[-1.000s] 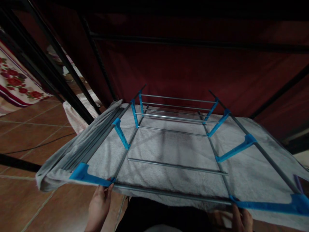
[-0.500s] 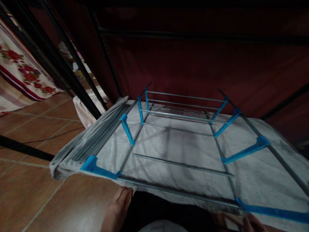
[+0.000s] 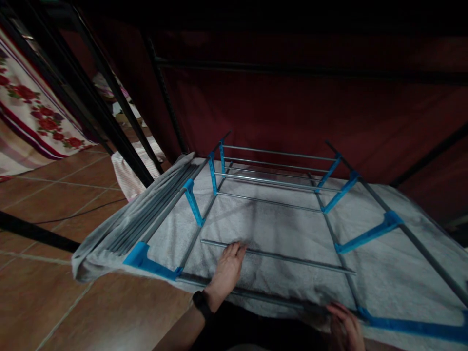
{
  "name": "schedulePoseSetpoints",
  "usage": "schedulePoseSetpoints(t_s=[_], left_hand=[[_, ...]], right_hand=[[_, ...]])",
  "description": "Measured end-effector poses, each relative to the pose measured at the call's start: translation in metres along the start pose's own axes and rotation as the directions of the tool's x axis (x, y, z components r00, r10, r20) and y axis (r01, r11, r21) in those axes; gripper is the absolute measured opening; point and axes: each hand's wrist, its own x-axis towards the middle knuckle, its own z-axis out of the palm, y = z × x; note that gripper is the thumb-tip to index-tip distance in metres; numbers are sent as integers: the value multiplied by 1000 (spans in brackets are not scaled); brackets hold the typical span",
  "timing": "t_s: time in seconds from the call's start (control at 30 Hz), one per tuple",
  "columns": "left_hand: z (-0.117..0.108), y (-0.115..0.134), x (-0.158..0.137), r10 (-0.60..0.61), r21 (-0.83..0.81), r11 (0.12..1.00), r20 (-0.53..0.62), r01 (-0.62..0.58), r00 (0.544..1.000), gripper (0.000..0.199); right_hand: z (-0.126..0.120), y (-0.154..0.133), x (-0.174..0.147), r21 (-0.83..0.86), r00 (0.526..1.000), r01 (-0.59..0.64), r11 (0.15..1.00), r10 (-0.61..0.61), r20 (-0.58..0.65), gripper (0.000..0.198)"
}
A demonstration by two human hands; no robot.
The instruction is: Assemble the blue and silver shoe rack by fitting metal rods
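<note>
Blue plastic brackets [image 3: 193, 202] and grey metal tubes form a rack frame lying on a grey blanket [image 3: 270, 222]. A loose metal rod [image 3: 296, 259] lies across its near part, its right end over a side tube [image 3: 331, 229]. My left hand [image 3: 230, 265], with a black band on the wrist, reaches over the front tube [image 3: 263, 296], its fingers closed over the loose rod left of the middle. Near the right end of the front tube is my right hand [image 3: 345, 324], blurred, beside a dark smear; whether it holds anything is unclear.
Several loose grey tubes [image 3: 153, 214] lie along the blanket's left side. Dark metal posts [image 3: 109, 107] stand at the left, and a dark red cloth [image 3: 278, 112] hangs behind the rack. Tiled floor [image 3: 47, 292] and a cable show at the left.
My left hand has come up from the near edge onto the loose rod. My right hand has moved slightly up and left toward the front tube. The view has tilted slightly.
</note>
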Motion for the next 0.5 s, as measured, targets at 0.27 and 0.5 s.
schedulePoseSetpoints(t_s=[0.27,0.5], left_hand=[[11,8,22,43,51,997,175,-53,984,50],[9,3,25,31,15,999,155,-33,988,61]], right_hand=[[56,-29,19,110,998,6,994,-12,56,30],[73,-52,32,154,996,-28,988,14,91,28]])
